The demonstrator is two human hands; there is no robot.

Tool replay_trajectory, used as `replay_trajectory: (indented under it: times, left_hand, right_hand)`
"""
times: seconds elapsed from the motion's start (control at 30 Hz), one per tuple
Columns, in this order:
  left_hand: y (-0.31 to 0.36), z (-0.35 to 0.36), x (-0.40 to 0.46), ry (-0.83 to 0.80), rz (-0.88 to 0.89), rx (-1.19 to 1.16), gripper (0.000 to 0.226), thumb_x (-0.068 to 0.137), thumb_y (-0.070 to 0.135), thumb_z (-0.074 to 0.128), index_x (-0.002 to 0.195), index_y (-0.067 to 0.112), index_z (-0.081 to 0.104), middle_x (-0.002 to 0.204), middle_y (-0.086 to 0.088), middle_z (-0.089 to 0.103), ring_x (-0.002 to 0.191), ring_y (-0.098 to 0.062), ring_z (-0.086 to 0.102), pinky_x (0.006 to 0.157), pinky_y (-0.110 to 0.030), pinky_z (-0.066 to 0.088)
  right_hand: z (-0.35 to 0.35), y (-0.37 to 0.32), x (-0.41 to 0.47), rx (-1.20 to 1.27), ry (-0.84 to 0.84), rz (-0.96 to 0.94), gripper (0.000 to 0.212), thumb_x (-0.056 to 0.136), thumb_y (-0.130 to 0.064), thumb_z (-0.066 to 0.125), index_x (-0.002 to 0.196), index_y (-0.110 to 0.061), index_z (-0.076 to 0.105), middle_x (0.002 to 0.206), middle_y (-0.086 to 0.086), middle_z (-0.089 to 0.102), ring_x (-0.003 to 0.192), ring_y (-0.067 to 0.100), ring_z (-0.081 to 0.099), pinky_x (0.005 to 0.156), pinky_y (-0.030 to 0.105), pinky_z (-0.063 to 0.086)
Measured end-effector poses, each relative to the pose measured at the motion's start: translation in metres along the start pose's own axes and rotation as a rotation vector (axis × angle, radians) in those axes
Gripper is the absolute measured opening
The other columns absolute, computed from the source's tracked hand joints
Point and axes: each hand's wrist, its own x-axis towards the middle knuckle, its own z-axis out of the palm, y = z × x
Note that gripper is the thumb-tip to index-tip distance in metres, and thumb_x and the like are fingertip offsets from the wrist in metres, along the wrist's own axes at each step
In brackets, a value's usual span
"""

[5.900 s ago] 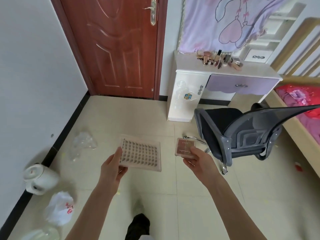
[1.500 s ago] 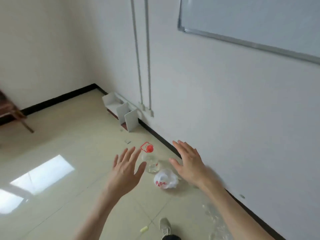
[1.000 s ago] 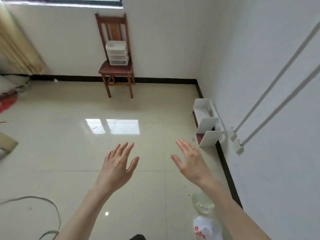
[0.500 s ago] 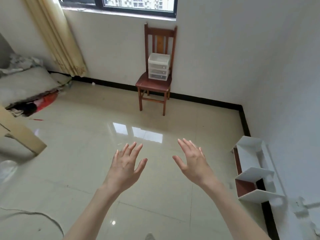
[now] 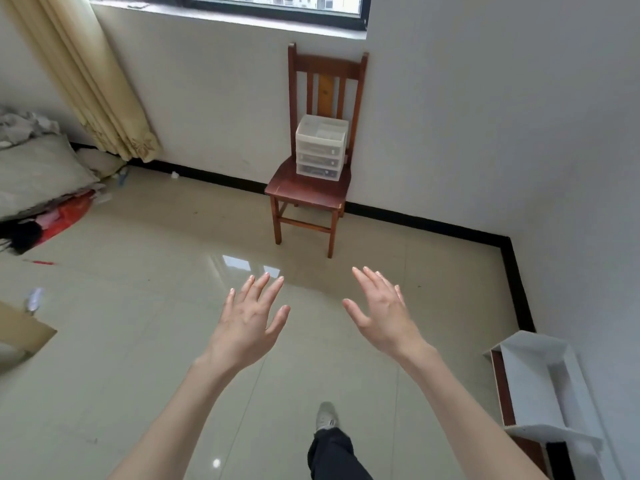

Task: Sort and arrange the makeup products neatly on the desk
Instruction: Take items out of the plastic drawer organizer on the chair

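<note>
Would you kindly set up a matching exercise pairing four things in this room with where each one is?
Things:
1. plastic drawer unit
2. curtain
3. white shelf piece
4. left hand

Places:
A. lying on the floor by the right wall
B. on the wooden chair seat
C. held out open, empty, over the floor
D. hanging at the upper left

Pairs: 1-B, 2-D, 3-A, 4-C
</note>
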Motion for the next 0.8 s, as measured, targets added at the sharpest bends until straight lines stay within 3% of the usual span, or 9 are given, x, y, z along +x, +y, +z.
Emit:
replay_trajectory:
  times: [0.27,0.4,0.8]
  left_hand:
    - [0.005,-0.032,0.170,0.052,-0.048,-0.026,0.055,0.096,0.043,0.030,0.147,0.028,0.016,0.156,0.002,0.011,0.144,-0.014,-0.001,0.117,-0.037,-0.001]
    - [-0.008,-0.037,0.236,0.017,-0.108,-0.033,0.055,0.097,0.041,0.031,0.147,0.028,0.014,0.156,0.003,0.009,0.143,-0.014,-0.003,0.117,-0.038,-0.002]
    - [-0.082,-0.060,0.503,-0.059,-0.069,-0.020,0.056,0.097,0.043,0.029,0.148,0.029,0.008,0.156,0.004,0.004,0.143,-0.013,-0.005,0.117,-0.037,-0.002]
  right_hand:
    - [-0.058,0.009,0.185,-0.026,-0.030,-0.066,0.059,0.097,-0.037,0.043,0.149,-0.023,0.020,0.157,0.000,0.016,0.145,0.015,0.006,0.117,0.039,-0.001]
    - [-0.061,0.010,0.258,-0.022,-0.073,-0.095,0.059,0.097,-0.038,0.043,0.149,-0.024,0.018,0.157,0.000,0.015,0.145,0.014,0.005,0.118,0.038,-0.001]
    - [-0.063,-0.003,0.520,-0.019,-0.078,-0.024,0.059,0.097,-0.036,0.043,0.150,-0.024,0.017,0.158,0.000,0.013,0.146,0.015,0.004,0.117,0.038,-0.001]
